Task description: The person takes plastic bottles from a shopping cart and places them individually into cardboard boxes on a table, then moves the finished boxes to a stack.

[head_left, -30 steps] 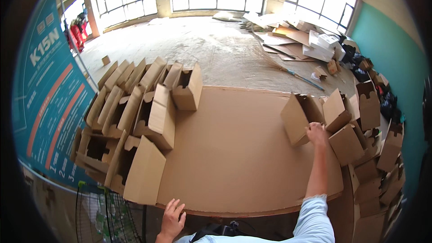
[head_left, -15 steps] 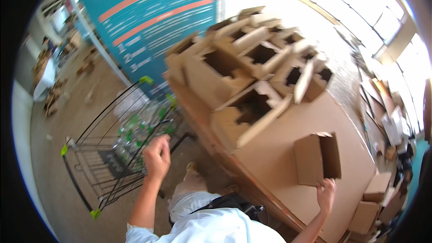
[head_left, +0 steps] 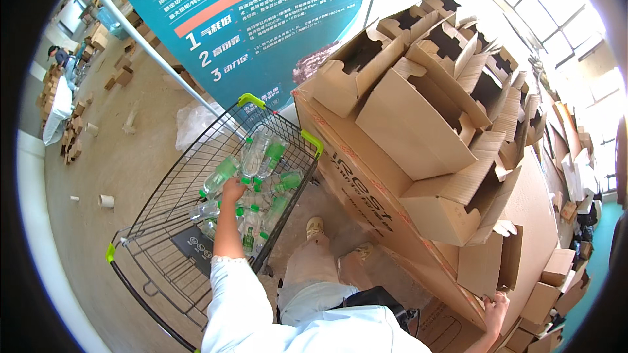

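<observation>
My left hand (head_left: 233,189) reaches down into a wire shopping cart (head_left: 167,212), among clear plastic bottles (head_left: 256,157) with green caps and green labels. Its fingertips are beside a green cap; whether they grip it is hidden by the back of the hand. At the right, the fingers of my right hand (head_left: 497,310) are closed on the lower near edge of a small open cardboard box (head_left: 479,267). That box lies on a large cardboard carton (head_left: 540,222), its opening facing right.
Several open cardboard boxes with notched flaps (head_left: 418,117) crowd the carton's far part. A teal printed banner (head_left: 275,39) stands behind the cart. Clear plastic sheeting (head_left: 195,124) lies beside the cart. More boxes (head_left: 541,301) are piled at the right. A person (head_left: 60,55) is far left.
My left hand has gone down into the cart among the bottles. My right hand stays at the small box's edge. The whole view has shifted, showing more of the cart.
</observation>
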### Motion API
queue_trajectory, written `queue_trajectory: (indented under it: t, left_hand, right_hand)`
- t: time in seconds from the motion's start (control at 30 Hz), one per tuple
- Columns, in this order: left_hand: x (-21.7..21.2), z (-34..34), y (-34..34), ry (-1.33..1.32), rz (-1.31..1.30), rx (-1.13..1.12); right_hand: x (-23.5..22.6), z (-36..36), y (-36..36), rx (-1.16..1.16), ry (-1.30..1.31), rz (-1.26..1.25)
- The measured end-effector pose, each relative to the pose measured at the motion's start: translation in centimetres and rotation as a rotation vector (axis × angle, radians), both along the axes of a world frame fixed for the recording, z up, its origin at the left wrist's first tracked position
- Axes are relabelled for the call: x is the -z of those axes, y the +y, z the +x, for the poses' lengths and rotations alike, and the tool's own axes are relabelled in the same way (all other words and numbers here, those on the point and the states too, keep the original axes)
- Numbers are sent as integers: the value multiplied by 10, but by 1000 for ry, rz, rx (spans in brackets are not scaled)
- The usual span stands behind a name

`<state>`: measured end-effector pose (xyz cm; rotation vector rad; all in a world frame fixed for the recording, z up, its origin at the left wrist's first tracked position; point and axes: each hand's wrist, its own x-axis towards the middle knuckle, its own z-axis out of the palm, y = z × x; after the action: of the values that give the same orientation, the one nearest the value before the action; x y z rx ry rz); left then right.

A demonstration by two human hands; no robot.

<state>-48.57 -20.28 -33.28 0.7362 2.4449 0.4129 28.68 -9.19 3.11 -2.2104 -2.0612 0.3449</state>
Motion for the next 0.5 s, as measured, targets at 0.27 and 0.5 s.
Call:
queue_trajectory:
  t: [0.27,0.5]
  left_hand:
    - [45,-26,83,153,26,-4]
    - [99,-25,100,272,-245,-92]
  right_hand:
    - [-3,-13,-10,-45,-289,-26]
    - [-15,-31,-14,-16,-333,-107]
